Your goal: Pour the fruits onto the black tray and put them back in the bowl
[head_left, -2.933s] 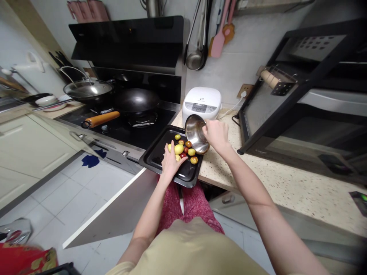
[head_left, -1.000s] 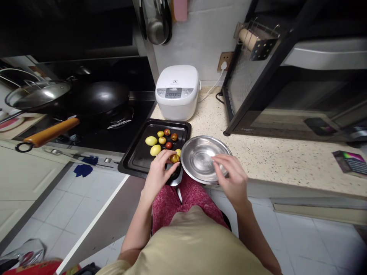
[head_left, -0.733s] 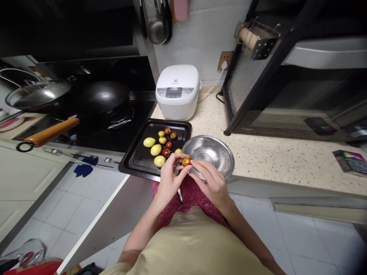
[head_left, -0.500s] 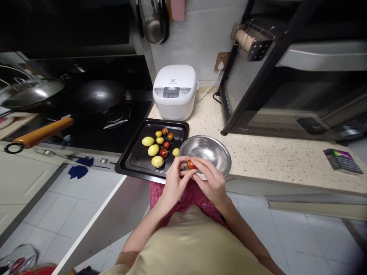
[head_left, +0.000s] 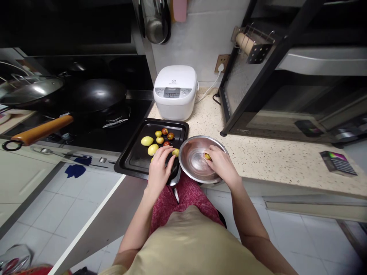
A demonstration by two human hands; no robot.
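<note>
My right hand (head_left: 219, 162) is inside the steel bowl (head_left: 185, 168), its fingers closed on a small yellowish jujube (head_left: 207, 156). My left hand (head_left: 160, 164) hovers over the front right of the black baking tray (head_left: 130, 160), thumb and fingers apart. Just beyond its fingertips lies a yellow-green jujube (head_left: 176, 152). Farther back on the tray are several small red-brown and green jujubes (head_left: 170, 136). Larger yellow oval fruits (head_left: 147, 141) sit to the left, one mostly covered by my left hand.
Behind the tray stands a white rice cooker (head_left: 174, 93). On the left, a wok (head_left: 99, 95) with a wooden handle (head_left: 43, 130) rests on the stove. A black oven (head_left: 286, 103) and a small dark box (head_left: 338, 162) are on the right of the counter.
My hands have parted from the red jujube they both held over the bowl's edge. The right went into the bowl with a jujube; the left moved left over the tray.
</note>
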